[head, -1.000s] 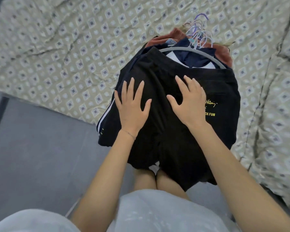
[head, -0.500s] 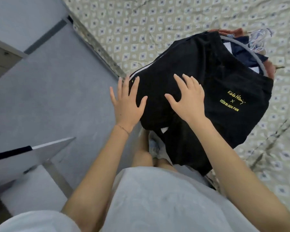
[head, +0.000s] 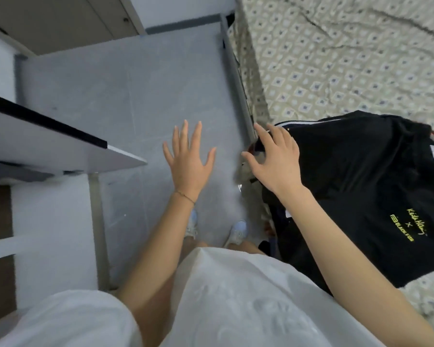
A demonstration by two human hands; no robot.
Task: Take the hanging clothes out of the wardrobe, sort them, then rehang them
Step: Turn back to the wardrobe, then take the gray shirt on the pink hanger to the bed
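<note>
1. Clothes: a pile of dark clothes (head: 361, 196) lies on the patterned bed (head: 336, 58), at its edge nearest the person. The top piece is black with yellow lettering; a white-striped edge shows at the far side. Placement on the bed likely gives a flat surface for sorting.
2. Left hand (head: 189, 161): fingers spread apart, palm down, empty — it hovers over the grey floor (head: 125, 96), clear of the pile.
3. Right hand (head: 277, 161): fingers loosely spread and curved, holding nothing; it sits at the near corner of the pile. Contact with the fabric cannot be confirmed.
4. Surroundings: a white counter (head: 60, 149) stands to the left, well apart from the bed.
5. Status, as a judgement: the clothes are out and set down; sorting and rehanging remain.
</note>
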